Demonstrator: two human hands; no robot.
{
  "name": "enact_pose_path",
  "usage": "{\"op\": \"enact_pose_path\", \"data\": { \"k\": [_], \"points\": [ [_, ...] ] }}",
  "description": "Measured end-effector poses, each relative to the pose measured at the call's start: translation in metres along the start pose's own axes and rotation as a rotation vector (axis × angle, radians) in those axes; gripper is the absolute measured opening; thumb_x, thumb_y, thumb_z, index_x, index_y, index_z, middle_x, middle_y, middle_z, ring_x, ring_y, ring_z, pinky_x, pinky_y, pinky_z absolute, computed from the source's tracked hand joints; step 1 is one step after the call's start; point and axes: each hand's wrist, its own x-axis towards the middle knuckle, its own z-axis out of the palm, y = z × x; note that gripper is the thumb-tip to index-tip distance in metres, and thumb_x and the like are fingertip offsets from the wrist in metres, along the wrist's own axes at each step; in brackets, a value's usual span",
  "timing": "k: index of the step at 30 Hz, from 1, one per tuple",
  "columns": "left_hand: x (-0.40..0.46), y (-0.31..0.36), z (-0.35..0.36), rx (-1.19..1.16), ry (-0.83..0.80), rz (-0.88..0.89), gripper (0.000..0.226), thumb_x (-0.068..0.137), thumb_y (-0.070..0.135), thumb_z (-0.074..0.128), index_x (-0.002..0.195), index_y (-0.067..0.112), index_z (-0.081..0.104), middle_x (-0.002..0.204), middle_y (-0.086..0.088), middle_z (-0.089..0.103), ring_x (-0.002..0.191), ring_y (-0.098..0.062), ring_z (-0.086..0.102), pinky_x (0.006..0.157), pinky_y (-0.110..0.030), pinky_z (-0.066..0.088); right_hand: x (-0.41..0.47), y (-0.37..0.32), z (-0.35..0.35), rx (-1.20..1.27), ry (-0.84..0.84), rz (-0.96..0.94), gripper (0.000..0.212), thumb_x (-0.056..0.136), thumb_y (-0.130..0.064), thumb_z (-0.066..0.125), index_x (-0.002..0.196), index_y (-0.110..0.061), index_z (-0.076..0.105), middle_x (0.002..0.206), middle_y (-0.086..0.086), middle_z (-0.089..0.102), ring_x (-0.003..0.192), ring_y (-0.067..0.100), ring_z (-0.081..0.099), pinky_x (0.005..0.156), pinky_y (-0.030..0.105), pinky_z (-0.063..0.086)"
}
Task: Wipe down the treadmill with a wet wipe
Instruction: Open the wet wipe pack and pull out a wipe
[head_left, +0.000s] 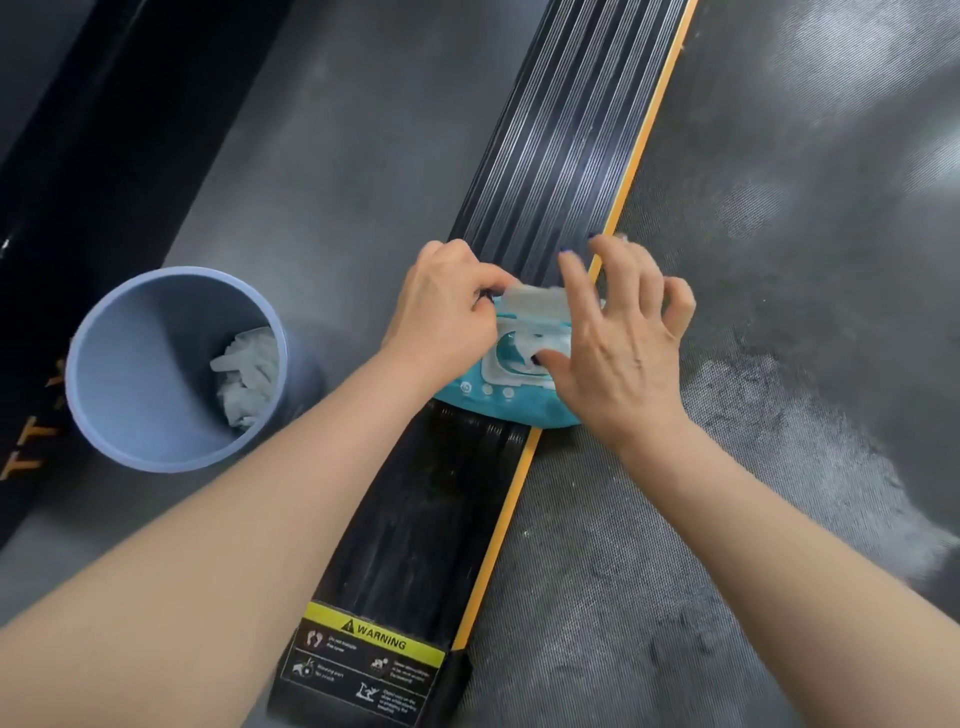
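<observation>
A teal wet-wipe pack (498, 400) lies on the treadmill's ribbed black side rail (566, 156), its white flip lid (535, 301) standing open. My left hand (447, 312) grips the pack's far left edge by the lid. My right hand (618, 348) hovers over the pack with fingers spread, its thumb at the opening, where a white wipe (524, 349) sticks out. The grey treadmill belt (779, 260) runs along the right, past the rail's orange edge strip (644, 150).
A blue-grey bin (104, 395) holding crumpled used wipes (244, 379) stands on the floor to the left of the rail. A yellow warning label (374, 636) marks the rail's near end. A black frame piece (57, 171) runs along the far left.
</observation>
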Motion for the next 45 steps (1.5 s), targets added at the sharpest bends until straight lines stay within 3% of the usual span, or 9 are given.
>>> {"op": "enact_pose_path", "data": {
  "k": [5, 10, 14, 19, 24, 30, 37, 42, 45],
  "points": [
    [-0.032, -0.006, -0.005, 0.126, -0.014, 0.217, 0.044, 0.084, -0.001, 0.046, 0.106, 0.015, 0.08, 0.082, -0.001, 0.045, 0.087, -0.028, 0.047, 0.075, -0.038, 0.043, -0.03, -0.002, -0.011, 0.073, -0.013, -0.15, 0.035, 0.083, -0.038, 0.068, 0.107, -0.012, 0.071, 0.133, 0.011, 0.057, 0.134, 0.028, 0.04, 0.104, 0.051, 0.026],
    [-0.056, -0.017, -0.002, 0.377, -0.032, 0.391, 0.031, 0.081, 0.001, 0.07, 0.11, 0.01, 0.078, 0.079, -0.012, 0.054, 0.078, -0.035, 0.055, 0.073, -0.045, 0.052, -0.054, -0.009, -0.006, 0.09, -0.091, -0.207, 0.042, 0.095, -0.039, 0.048, 0.116, -0.011, 0.071, 0.128, 0.003, 0.065, 0.129, 0.028, 0.055, 0.112, 0.055, 0.021],
    [-0.065, -0.02, 0.003, 0.531, -0.086, 0.398, 0.049, 0.069, 0.005, 0.086, 0.116, 0.011, 0.075, 0.08, -0.01, 0.055, 0.079, -0.031, 0.056, 0.074, -0.042, 0.054, -0.063, -0.011, 0.0, 0.116, -0.147, -0.191, 0.046, 0.098, -0.037, 0.044, 0.125, -0.011, 0.069, 0.134, 0.001, 0.065, 0.139, 0.027, 0.048, 0.118, 0.062, 0.014],
    [-0.069, -0.011, 0.008, 0.644, -0.254, 0.291, 0.053, 0.104, 0.018, 0.048, 0.155, 0.021, 0.037, 0.119, -0.009, 0.051, 0.117, -0.029, 0.044, 0.109, -0.041, 0.032, -0.069, -0.011, 0.008, 0.084, -0.236, -0.191, 0.051, 0.098, -0.033, 0.036, 0.133, -0.01, 0.064, 0.143, 0.002, 0.06, 0.146, 0.027, 0.038, 0.12, 0.062, 0.002],
    [-0.062, 0.005, 0.0, 0.753, -0.395, 0.197, 0.055, 0.107, 0.022, 0.038, 0.16, 0.026, 0.022, 0.129, -0.006, 0.045, 0.124, -0.026, 0.037, 0.114, -0.039, 0.025, -0.055, -0.005, 0.006, 0.018, -0.363, -0.214, 0.057, 0.095, -0.031, 0.029, 0.133, -0.009, 0.065, 0.142, 0.005, 0.06, 0.144, 0.031, 0.042, 0.118, 0.065, 0.003],
    [-0.065, 0.044, -0.042, 0.448, -0.373, 0.004, 0.059, 0.102, 0.016, 0.045, 0.158, 0.022, 0.026, 0.134, -0.006, 0.047, 0.124, -0.025, 0.037, 0.104, -0.038, 0.034, -0.029, 0.001, -0.044, 0.035, -0.433, -0.212, 0.047, 0.089, -0.029, 0.037, 0.113, -0.011, 0.073, 0.123, 0.005, 0.071, 0.135, 0.034, 0.053, 0.111, 0.068, 0.003],
    [-0.063, 0.13, -0.135, -0.22, -0.293, -0.316, 0.067, 0.092, -0.004, 0.046, 0.154, 0.019, 0.03, 0.147, -0.008, 0.04, 0.137, -0.021, 0.031, 0.109, -0.034, 0.031, -0.002, -0.004, -0.168, 0.422, -0.276, 0.046, 0.046, 0.087, -0.029, 0.074, 0.131, -0.017, 0.065, 0.144, -0.001, 0.056, 0.152, 0.021, 0.024, 0.115, 0.06, -0.014],
    [-0.067, 0.202, -0.22, -0.408, -0.27, -0.259, 0.067, 0.092, -0.012, 0.037, 0.149, 0.021, 0.033, 0.152, -0.006, 0.036, 0.14, -0.022, 0.035, 0.117, -0.042, 0.032, 0.025, -0.006, -0.274, 0.557, -0.157, 0.095, 0.059, 0.076, -0.053, 0.068, 0.125, -0.019, 0.069, 0.133, -0.005, 0.058, 0.15, 0.019, 0.027, 0.117, 0.055, -0.01],
    [-0.071, 0.243, -0.27, -0.425, -0.229, -0.154, 0.06, 0.095, -0.01, 0.036, 0.146, 0.02, 0.042, 0.139, -0.005, 0.048, 0.122, -0.014, 0.048, 0.105, -0.027, 0.04, 0.041, -0.003, -0.338, 0.587, -0.073, 0.128, 0.038, 0.078, -0.045, 0.073, 0.108, -0.021, 0.074, 0.12, -0.008, 0.062, 0.145, 0.018, 0.035, 0.116, 0.052, -0.008]
  ]
}}
